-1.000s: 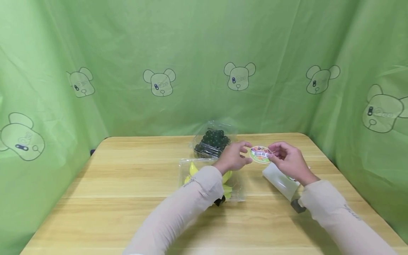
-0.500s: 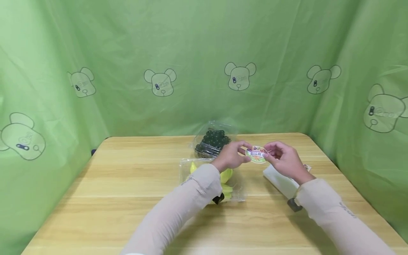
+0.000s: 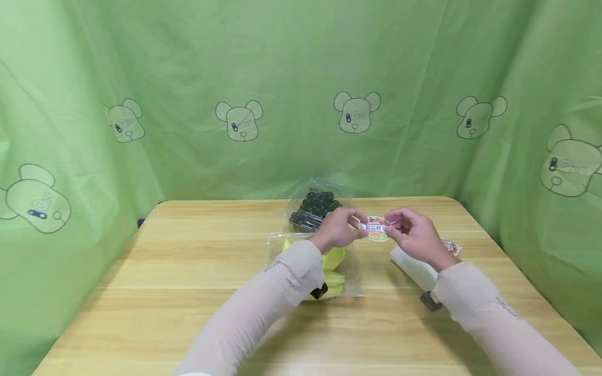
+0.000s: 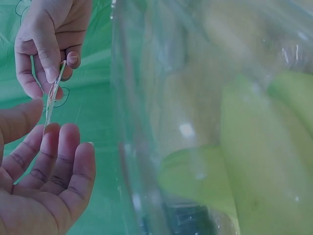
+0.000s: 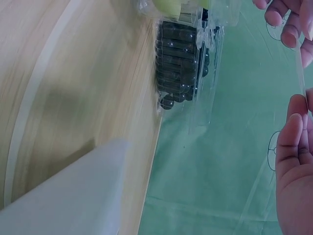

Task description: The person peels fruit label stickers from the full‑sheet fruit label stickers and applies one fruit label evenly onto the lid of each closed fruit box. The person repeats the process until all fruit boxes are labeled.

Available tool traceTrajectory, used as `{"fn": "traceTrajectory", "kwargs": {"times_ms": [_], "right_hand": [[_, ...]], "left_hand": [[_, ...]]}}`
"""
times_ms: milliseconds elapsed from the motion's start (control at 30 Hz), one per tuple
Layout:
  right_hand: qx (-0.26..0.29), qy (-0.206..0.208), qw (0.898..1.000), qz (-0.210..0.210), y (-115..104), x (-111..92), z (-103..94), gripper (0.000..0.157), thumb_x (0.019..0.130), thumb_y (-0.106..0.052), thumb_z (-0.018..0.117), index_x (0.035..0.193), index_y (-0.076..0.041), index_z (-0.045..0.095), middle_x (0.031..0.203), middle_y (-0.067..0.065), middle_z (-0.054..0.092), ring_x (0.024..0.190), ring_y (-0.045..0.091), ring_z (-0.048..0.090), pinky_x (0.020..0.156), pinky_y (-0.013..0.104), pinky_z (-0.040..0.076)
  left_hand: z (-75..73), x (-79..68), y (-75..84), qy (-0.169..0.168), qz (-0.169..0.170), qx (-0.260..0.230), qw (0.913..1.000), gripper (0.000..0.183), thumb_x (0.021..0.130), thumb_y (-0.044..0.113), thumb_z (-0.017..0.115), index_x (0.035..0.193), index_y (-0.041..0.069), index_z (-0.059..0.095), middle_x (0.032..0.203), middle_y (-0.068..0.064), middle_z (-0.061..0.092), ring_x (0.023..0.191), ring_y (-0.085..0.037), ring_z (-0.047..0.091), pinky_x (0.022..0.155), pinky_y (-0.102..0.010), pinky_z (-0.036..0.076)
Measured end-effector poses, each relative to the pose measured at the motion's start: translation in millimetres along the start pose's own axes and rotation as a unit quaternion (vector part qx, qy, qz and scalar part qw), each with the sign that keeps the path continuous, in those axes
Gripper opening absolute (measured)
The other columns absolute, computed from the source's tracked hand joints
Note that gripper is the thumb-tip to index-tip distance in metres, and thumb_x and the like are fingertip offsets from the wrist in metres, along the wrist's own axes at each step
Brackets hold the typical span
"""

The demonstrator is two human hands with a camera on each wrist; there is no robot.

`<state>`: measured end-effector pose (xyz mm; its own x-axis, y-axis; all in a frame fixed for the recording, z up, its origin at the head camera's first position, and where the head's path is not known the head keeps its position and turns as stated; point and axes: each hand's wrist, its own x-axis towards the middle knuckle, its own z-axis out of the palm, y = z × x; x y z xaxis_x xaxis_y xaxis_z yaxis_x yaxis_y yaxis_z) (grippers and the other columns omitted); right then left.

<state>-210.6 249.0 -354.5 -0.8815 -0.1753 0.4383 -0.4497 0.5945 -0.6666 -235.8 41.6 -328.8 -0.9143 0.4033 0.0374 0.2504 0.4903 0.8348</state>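
In the head view, a round fruit-printed sticker (image 3: 376,228) is held up between both hands above the table. My right hand (image 3: 416,235) pinches its right edge between thumb and fingers. At its left edge, the thumb and fingertips of my left hand (image 3: 337,230) hold it. The left wrist view shows the sticker (image 4: 53,95) edge-on between the two hands. Below the left forearm lies a clear plastic box (image 3: 352,284) with yellow bananas (image 3: 333,284), partly hidden. Under the right hand is a curved white sheet (image 3: 416,267) with another label (image 3: 451,247) at its end.
A clear clamshell box (image 3: 345,193) with dark grapes (image 3: 317,204) stands behind the banana box, its lid raised. The wooden table (image 3: 188,261) is enclosed by green curtains (image 3: 291,57) printed with bear heads.
The right hand has brought the sticker slightly left, to the left hand's fingertips. The left fingers have closed in on its left edge. The boxes have stayed in place.
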Motion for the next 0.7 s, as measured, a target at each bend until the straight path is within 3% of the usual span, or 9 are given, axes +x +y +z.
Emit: {"fn": "traceTrajectory", "kwargs": {"times_ms": [500, 700], "right_hand": [[-0.010, -0.010, 1.000, -0.011, -1, 6, 10.5, 0.020, 0.086, 0.002, 0.068, 0.106, 0.002, 0.063, 0.091, 0.012, 0.067, 0.076, 0.012, 0.060, 0.063, 0.019, 0.054], [-0.001, -0.028, 1.000, -0.006, -4, 9, 13.9, 0.022, 0.085, 0.001, 0.070, 0.106, 0.000, 0.063, 0.089, 0.011, 0.066, 0.074, 0.015, 0.061, 0.059, 0.023, 0.054]], "left_hand": [[-13.0, -5.4, -7.4, 0.004, 0.009, -0.004, 0.9999, 0.024, 0.083, 0.007, 0.076, 0.104, 0.017, 0.071, 0.087, 0.005, 0.063, 0.080, -0.011, 0.058, 0.065, -0.022, 0.052], [-16.6, -7.2, -9.2, 0.003, 0.004, 0.030, 0.9995, 0.024, 0.081, 0.008, 0.077, 0.102, 0.017, 0.071, 0.087, 0.003, 0.063, 0.080, -0.012, 0.058, 0.066, -0.023, 0.051]]}}
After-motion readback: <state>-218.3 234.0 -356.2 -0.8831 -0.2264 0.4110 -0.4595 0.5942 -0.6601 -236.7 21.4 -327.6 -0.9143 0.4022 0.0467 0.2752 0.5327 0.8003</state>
